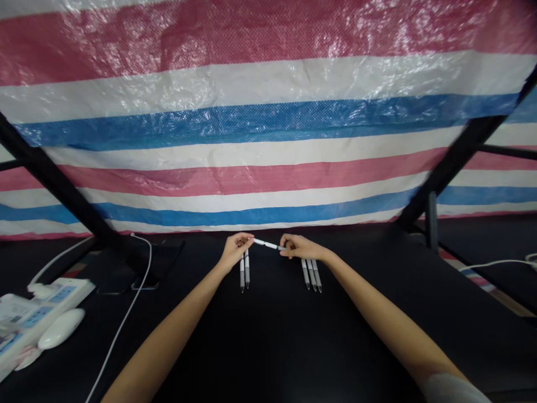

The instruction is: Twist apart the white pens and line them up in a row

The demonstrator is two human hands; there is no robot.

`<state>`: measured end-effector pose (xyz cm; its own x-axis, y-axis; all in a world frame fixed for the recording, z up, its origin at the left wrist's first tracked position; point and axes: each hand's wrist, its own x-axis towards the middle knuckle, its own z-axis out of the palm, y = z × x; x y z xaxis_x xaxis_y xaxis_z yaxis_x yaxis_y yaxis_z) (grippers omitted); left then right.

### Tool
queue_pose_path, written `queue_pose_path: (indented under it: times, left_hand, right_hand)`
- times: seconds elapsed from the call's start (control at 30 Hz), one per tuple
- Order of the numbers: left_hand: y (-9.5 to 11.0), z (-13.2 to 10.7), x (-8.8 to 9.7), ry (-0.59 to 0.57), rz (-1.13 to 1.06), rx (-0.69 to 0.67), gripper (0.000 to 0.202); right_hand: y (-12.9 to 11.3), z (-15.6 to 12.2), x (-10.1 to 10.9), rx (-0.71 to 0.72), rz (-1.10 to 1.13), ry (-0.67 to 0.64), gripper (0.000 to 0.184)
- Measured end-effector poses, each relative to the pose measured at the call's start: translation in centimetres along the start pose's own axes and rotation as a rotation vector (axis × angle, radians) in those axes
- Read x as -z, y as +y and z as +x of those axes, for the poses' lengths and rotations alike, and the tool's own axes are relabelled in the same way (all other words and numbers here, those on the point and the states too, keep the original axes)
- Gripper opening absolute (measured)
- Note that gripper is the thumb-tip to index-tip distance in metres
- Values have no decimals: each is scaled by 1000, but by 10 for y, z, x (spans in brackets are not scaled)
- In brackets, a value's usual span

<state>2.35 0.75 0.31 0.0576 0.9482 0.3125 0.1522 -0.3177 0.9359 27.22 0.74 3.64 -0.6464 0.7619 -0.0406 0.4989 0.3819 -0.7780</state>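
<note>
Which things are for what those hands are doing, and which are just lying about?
Seem part of it:
the pen held between left hand and right hand
two pens by the left hand
three pens by the right hand

Seem just lying about:
power strip
white rounded thing
white cable

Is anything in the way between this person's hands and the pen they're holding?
Nothing visible: the left hand and right hand grip opposite ends of the white-and-gray pen. Two other pens and three other pens lie off to the sides.
</note>
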Motion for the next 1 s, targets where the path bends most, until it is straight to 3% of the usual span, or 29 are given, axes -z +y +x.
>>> queue_pose_path:
  times: [0.27, 0.57, 0.73, 1.0]
  left_hand:
    - [-6, 1, 1, -15, -20, 16, 25]
    - [-3, 1, 0, 10, 2, 3, 22]
    - [-5, 1, 1, 1, -2, 7, 24]
    - [1, -1, 1, 4, -25, 27, 25]
  right_hand:
    - [-3, 0, -1, 17, -2, -7, 36]
    - [-4, -1, 0, -7, -12, 3, 27]
    - [-7, 0, -1, 1, -38, 10, 38]
    - [-4, -1, 0, 1, 0, -6, 28]
